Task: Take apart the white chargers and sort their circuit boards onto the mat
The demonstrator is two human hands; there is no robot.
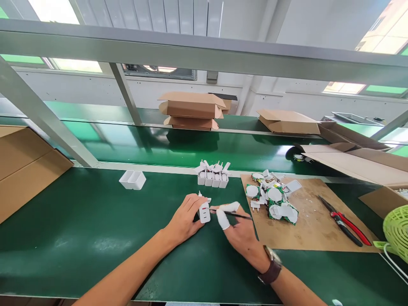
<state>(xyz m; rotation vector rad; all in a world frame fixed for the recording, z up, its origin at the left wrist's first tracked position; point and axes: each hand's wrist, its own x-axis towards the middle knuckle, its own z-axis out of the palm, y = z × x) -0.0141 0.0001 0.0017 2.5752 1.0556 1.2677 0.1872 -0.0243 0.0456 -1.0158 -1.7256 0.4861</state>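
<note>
My left hand (183, 217) is closed around a white charger housing (205, 214) with slots in its face, held upright just above the green table. A thin black tweezers-like tool (239, 215) is pinched in my right hand (244, 238), and its tip meets the upper slot of the housing. White covers sit on the thumb and index finger of that hand. Behind the housing stands a row of several white housings (213, 178) with parts poking out of their tops. Green circuit boards with white parts (274, 195) lie heaped to the right of my right hand.
A brown board (314, 229) carries the heap and red-and-black pliers (344, 223). Two joined white housings (132, 180) stand at left. Cardboard boxes (193, 105) rest on the far ledge, another box (28, 165) at far left. A green fan (397, 231) is at the right edge.
</note>
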